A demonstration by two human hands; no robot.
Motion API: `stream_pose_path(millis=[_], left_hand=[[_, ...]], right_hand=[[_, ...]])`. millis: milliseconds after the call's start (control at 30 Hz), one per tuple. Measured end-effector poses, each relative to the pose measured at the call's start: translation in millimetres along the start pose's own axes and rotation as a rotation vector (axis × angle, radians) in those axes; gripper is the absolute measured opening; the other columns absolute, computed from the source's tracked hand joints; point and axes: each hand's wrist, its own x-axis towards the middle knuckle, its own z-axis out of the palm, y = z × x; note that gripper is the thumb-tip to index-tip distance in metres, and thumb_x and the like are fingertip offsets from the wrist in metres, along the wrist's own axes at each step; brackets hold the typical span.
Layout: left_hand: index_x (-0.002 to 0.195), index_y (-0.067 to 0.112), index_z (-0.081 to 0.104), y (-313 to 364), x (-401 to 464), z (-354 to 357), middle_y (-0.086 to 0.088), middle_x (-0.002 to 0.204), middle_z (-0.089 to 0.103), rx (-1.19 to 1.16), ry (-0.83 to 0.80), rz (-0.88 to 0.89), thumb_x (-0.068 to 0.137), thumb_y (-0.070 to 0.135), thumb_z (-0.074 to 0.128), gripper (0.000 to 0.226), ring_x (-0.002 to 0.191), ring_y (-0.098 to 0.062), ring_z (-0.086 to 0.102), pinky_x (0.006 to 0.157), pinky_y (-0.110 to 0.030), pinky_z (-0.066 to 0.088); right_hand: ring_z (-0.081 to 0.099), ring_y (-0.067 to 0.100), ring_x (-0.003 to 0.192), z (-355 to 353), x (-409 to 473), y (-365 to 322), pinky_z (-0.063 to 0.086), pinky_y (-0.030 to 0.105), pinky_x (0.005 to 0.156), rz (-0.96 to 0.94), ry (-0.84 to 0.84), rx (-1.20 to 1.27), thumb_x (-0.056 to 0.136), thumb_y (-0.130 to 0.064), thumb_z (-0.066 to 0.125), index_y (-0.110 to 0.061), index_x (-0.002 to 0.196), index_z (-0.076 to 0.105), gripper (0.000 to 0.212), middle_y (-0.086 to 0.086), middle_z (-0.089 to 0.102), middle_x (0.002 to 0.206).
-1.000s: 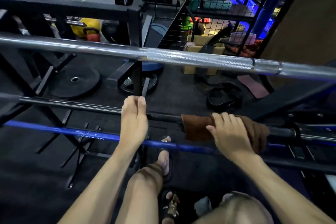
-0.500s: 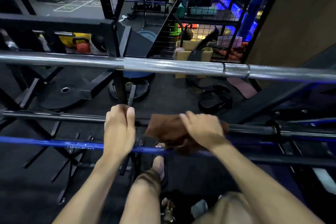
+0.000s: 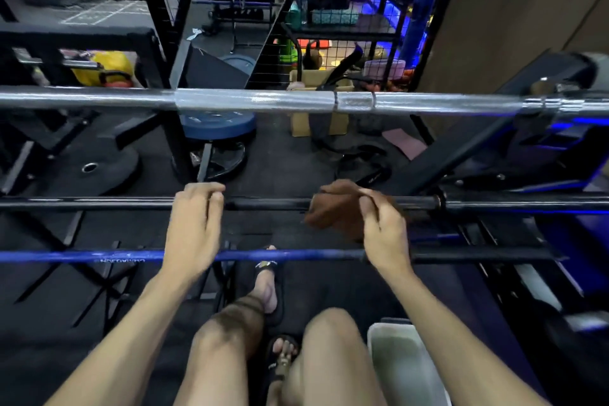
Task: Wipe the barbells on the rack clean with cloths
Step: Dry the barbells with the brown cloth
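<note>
Three barbells lie across the rack in front of me: a silver barbell (image 3: 263, 101) farthest away, a black barbell (image 3: 270, 204) in the middle and a blue barbell (image 3: 82, 255) nearest. My left hand (image 3: 194, 224) grips the black barbell, fingers curled over it. To its right my right hand (image 3: 382, 224) grips a brown cloth (image 3: 336, 208) wrapped on the same black bar, just left of its collar (image 3: 440, 203). The bar under the cloth is hidden.
Black weight plates (image 3: 99, 171) and a blue plate (image 3: 217, 123) lie on the dark floor behind the rack. A black rack upright (image 3: 461, 148) slants at the right. A pale bucket (image 3: 405, 362) stands by my right leg. My sandalled feet (image 3: 270, 280) are under the bars.
My right hand slid the cloth left along the black bar, then back right toward the collar. My left hand kept hold of the bar. The view tilted and shifted.
</note>
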Motion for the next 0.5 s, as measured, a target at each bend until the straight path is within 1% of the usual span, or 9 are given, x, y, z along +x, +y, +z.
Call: stream_pose_path(millis=[67, 133, 200, 267, 300, 333, 367, 467, 500], left_hand=[[0.110, 0.014, 0.066, 9.5, -22.9, -1.8, 0.002, 0.106, 0.064, -0.047, -0.030, 0.047, 0.105, 0.026, 0.043, 0.026, 0.099, -0.012, 0.056, 0.090, -0.021, 0.038], [0.105, 0.020, 0.066, 13.9, -46.7, 0.9, 0.012, 0.102, 0.064, -0.100, -0.113, 0.035, 0.105, 0.026, 0.047, 0.020, 0.093, 0.000, 0.057, 0.085, -0.014, 0.040], [0.100, 0.023, 0.067, 15.5, -64.2, 6.0, 0.016, 0.099, 0.066, -0.125, -0.206, 0.003, 0.105, 0.020, 0.054, 0.014, 0.091, 0.001, 0.060, 0.080, -0.013, 0.043], [0.098, 0.023, 0.068, 10.3, -73.3, 12.8, 0.014, 0.094, 0.068, -0.139, -0.314, -0.042, 0.102, 0.013, 0.059, 0.014, 0.083, -0.001, 0.062, 0.075, -0.012, 0.044], [0.098, 0.024, 0.068, 5.9, -76.2, 16.6, 0.012, 0.091, 0.069, -0.138, -0.374, -0.063, 0.101, 0.013, 0.060, 0.014, 0.081, -0.004, 0.063, 0.074, -0.013, 0.045], [0.098, 0.027, 0.068, -0.1, -77.7, 20.5, 0.011, 0.091, 0.070, -0.121, -0.425, -0.070, 0.101, 0.016, 0.061, 0.013, 0.080, -0.006, 0.063, 0.074, -0.016, 0.047], [0.098, 0.030, 0.068, -5.9, -77.7, 24.4, 0.013, 0.092, 0.070, -0.092, -0.468, -0.074, 0.100, 0.019, 0.062, 0.012, 0.083, -0.004, 0.064, 0.078, -0.020, 0.049], [0.098, 0.034, 0.068, -19.4, -73.0, 36.1, 0.021, 0.093, 0.071, -0.061, -0.573, -0.152, 0.099, 0.018, 0.064, 0.017, 0.087, 0.002, 0.065, 0.082, -0.024, 0.050], [0.097, 0.034, 0.068, -21.8, -70.7, 40.0, 0.024, 0.094, 0.070, -0.059, -0.596, -0.185, 0.100, 0.018, 0.064, 0.017, 0.084, -0.001, 0.067, 0.079, -0.024, 0.051]], right_hand=[[0.063, 0.002, 0.090, -8.9, -8.1, 2.4, 0.046, 0.013, 0.084, 0.178, 0.055, 0.222, 0.109, -0.029, 0.046, -0.023, 0.106, 0.067, 0.022, -0.014, 0.070, 0.100], [0.067, 0.009, 0.086, -9.4, -17.4, 14.6, 0.052, 0.022, 0.078, 0.470, 0.090, 0.527, 0.110, -0.028, 0.045, -0.018, 0.097, 0.068, 0.028, -0.004, 0.074, 0.100], [0.071, 0.018, 0.080, -2.7, -27.3, 33.5, 0.056, 0.032, 0.069, 0.826, 0.084, 0.765, 0.108, -0.032, 0.050, -0.015, 0.099, 0.067, 0.026, 0.009, 0.074, 0.103], [0.072, 0.029, 0.083, 9.1, -37.8, 50.3, 0.059, 0.044, 0.073, 1.030, 0.000, 0.771, 0.100, -0.043, 0.061, -0.013, 0.105, 0.068, 0.032, 0.015, 0.075, 0.103], [0.072, 0.032, 0.086, 17.5, -43.4, 56.2, 0.060, 0.051, 0.080, 1.059, -0.088, 0.760, 0.097, -0.045, 0.064, -0.012, 0.106, 0.069, 0.034, 0.016, 0.076, 0.102], [0.072, 0.032, 0.086, 27.4, -48.5, 61.0, 0.058, 0.054, 0.085, 1.052, -0.168, 0.760, 0.097, -0.040, 0.066, -0.012, 0.107, 0.071, 0.031, 0.016, 0.076, 0.101], [0.072, 0.031, 0.084, 37.0, -51.6, 62.3, 0.058, 0.051, 0.086, 1.033, -0.210, 0.780, 0.098, -0.032, 0.066, -0.010, 0.108, 0.071, 0.025, 0.016, 0.076, 0.099], [0.071, 0.028, 0.070, 62.5, -35.3, 66.7, 0.061, 0.039, 0.066, 0.958, -0.187, 0.846, 0.099, -0.009, 0.061, -0.002, 0.109, 0.065, 0.013, 0.023, 0.072, 0.097], [0.070, 0.029, 0.073, 68.3, -22.7, 71.5, 0.060, 0.039, 0.068, 0.916, -0.154, 0.857, 0.100, -0.005, 0.058, 0.000, 0.107, 0.063, 0.010, 0.028, 0.070, 0.102]])
